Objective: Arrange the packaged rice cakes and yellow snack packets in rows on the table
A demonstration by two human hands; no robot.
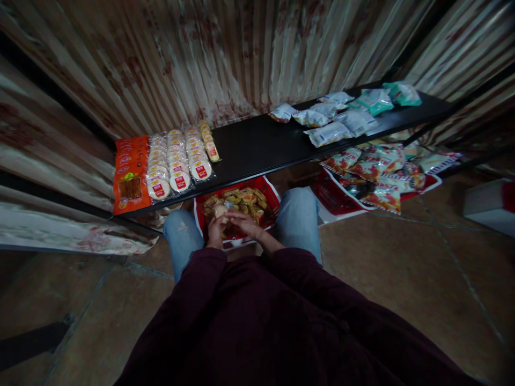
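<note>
Between my knees stands a red box with a white rim (270, 185), filled with small snack packs (246, 198) in clear and yellowish wrapping. Over its near left part, my left hand (215, 231) is closed on a pale, rounded snack pack (220, 211). My right hand (246, 223) reaches across from the right, fingers stretched out and their tips close to that pack. Whether those tips touch it is hard to make out in the dim light. Rows of round wrapped crackers (175, 161) lie on the black shelf (253, 147) above the box.
An orange snack bag (131, 174) lies at the shelf's left end. White packets (328, 132) and green packets (402, 94) lie at its right. Below, another red box (333, 195) is heaped with snack bags (380, 163). Pleated curtains (225, 59) hang behind; a white-and-red box (485, 206) stands far right.
</note>
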